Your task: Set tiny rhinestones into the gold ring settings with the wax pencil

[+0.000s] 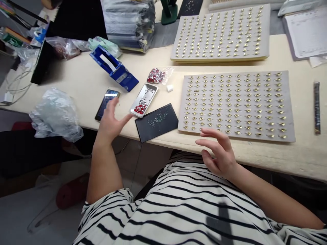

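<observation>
My left hand (111, 119) is open above the table's front edge, its fingers over the lower part of a phone (103, 105) and its thumb pointing toward a white tray (149, 98). Red and clear stones lie in that tray. Beside it rests a black card (159, 124) with tiny glittering stones on it. My right hand (217, 151) hangs open with bent fingers and nothing in them, at the near edge of a grey board (236, 107). Rows of small gold-coloured pieces, like ring settings, stand in this board.
Behind it lies a second board (222, 34) with similar gold pieces. A bag of red stones (156, 75), a small white block (170, 88) and an open blue box (114, 69) sit mid-table. A plastic bag (56, 114) is at left, a dark stick (316, 107) at right.
</observation>
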`<action>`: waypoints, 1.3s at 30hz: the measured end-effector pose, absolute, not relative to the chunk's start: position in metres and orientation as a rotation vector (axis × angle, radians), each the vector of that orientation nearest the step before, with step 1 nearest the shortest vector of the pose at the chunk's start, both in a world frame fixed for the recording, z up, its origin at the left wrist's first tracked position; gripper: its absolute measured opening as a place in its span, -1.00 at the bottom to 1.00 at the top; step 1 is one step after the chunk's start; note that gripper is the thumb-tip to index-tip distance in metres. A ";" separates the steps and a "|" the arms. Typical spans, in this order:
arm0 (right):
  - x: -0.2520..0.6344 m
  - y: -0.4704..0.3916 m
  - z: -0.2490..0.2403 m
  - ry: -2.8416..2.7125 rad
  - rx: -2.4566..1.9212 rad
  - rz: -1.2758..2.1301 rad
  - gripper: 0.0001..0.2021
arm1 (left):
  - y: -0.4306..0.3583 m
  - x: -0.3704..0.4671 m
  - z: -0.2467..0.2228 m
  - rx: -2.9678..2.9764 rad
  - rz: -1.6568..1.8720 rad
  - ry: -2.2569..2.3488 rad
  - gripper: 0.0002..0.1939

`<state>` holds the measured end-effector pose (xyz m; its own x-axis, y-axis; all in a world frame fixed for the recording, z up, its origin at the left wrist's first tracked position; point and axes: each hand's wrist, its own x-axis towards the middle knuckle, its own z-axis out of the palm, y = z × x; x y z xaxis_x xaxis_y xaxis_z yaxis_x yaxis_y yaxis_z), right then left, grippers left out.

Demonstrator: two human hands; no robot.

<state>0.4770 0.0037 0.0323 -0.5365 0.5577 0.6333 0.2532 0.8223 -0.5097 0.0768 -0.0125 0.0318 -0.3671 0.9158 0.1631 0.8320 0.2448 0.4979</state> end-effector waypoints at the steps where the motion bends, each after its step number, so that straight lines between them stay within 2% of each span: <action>1: 0.477 0.004 0.031 -2.154 -0.593 0.462 -0.48 | -0.017 0.086 0.034 1.738 0.765 2.282 -0.17; 4: 0.477 0.004 0.030 -2.174 -0.589 0.463 -0.47 | -0.028 0.109 0.037 1.873 0.732 2.143 -0.13; 11: 0.473 0.006 0.030 -2.170 -0.574 0.489 -0.46 | -0.044 0.135 0.023 2.058 0.622 2.104 -0.16; 18: 0.473 0.005 0.033 -2.183 -0.582 0.479 -0.47 | -0.027 0.140 0.009 1.899 0.738 2.294 -0.40; 23: 0.478 0.005 0.035 -2.165 -0.583 0.456 -0.46 | 0.006 0.130 0.011 1.675 0.757 2.470 -0.22; 30: 0.481 0.004 0.035 -2.152 -0.607 0.457 -0.46 | 0.034 0.104 0.027 1.640 0.699 2.437 -0.24; 36: 0.483 0.006 0.034 -2.143 -0.605 0.454 -0.46 | 0.013 0.107 0.035 1.763 0.733 2.308 -0.20; 39: 0.483 0.007 0.033 -2.147 -0.604 0.449 -0.46 | -0.010 0.123 0.030 1.881 0.630 2.149 -0.08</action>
<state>0.4829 0.0072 0.0335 -0.5313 0.5632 0.6328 0.2624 0.8197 -0.5092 0.1233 -0.0100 0.0298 -0.1587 0.9806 0.1154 0.8877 0.0905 0.4515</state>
